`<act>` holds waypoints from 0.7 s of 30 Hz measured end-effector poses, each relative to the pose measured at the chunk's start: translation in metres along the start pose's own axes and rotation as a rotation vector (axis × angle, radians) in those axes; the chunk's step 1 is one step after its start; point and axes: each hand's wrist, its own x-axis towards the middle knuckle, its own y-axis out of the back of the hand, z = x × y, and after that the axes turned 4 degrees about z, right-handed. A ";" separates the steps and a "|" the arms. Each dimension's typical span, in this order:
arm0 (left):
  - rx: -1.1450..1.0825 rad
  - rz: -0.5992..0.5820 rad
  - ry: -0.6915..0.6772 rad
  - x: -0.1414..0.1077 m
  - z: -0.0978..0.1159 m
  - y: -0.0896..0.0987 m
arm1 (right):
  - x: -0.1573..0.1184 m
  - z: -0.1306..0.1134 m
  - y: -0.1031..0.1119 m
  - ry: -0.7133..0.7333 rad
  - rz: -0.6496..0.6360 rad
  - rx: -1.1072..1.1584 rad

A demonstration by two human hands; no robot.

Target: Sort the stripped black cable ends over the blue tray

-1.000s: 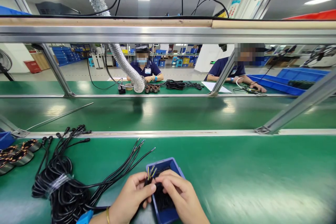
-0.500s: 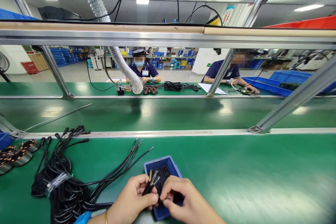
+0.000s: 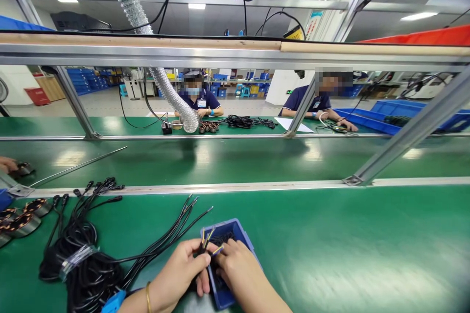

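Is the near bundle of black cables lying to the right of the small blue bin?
No, the cable bundle lies left of the small bin.

The near-left cable bundle (image 3: pixel 93 283) is black; the bared wire ends (image 3: pixel 209 234) show yellow and blue; the near bin (image 3: pixel 220 229) is dull blue; the tabletop (image 3: pixel 348 249) is green; the far-right tray (image 3: pixel 398 106) is brighter blue.

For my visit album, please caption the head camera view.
Left hand holding cables with coloured wire ends, right hand over a blue bin, a wrapped cable bundle on the green bench.
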 end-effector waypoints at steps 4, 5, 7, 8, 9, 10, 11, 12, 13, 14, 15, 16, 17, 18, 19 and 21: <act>0.011 0.011 -0.034 0.002 0.002 -0.001 | -0.005 0.003 0.013 -0.068 0.057 0.088; 0.027 0.008 -0.033 0.002 0.003 -0.002 | -0.006 0.003 0.018 -0.091 0.084 0.138; 0.070 0.010 -0.017 0.004 0.006 -0.004 | -0.008 0.003 0.027 -0.135 0.133 0.254; 0.094 0.018 -0.010 0.004 0.009 -0.006 | -0.008 0.003 0.030 -0.153 0.155 0.316; 0.115 0.026 -0.015 0.005 0.011 -0.008 | -0.008 0.004 0.033 -0.174 0.175 0.384; 0.132 0.030 -0.028 0.006 0.014 -0.010 | -0.009 0.004 0.035 -0.199 0.196 0.456; 0.143 0.034 -0.045 0.007 0.017 -0.012 | -0.009 0.004 0.037 -0.226 0.220 0.530; 0.146 0.035 -0.058 0.008 0.019 -0.013 | -0.009 0.004 0.038 -0.250 0.249 0.598; 0.142 0.040 -0.067 0.008 0.021 -0.014 | -0.010 0.005 0.039 -0.265 0.286 0.651; 0.133 0.048 -0.073 0.009 0.021 -0.014 | -0.010 0.005 0.041 -0.264 0.332 0.682; 0.123 0.058 -0.074 0.009 0.021 -0.014 | -0.010 0.006 0.042 -0.248 0.385 0.685; 0.115 0.068 -0.074 0.009 0.021 -0.014 | -0.011 0.006 0.043 -0.215 0.439 0.666; 0.109 0.078 -0.075 0.009 0.020 -0.013 | -0.011 0.006 0.044 -0.177 0.484 0.634; 0.107 0.085 -0.073 0.009 0.019 -0.013 | -0.011 0.006 0.044 -0.143 0.519 0.597; 0.110 0.090 -0.069 0.009 0.018 -0.012 | -0.011 0.005 0.045 -0.116 0.539 0.565; 0.118 0.099 -0.057 0.008 0.017 -0.011 | -0.011 0.005 0.045 -0.092 0.554 0.528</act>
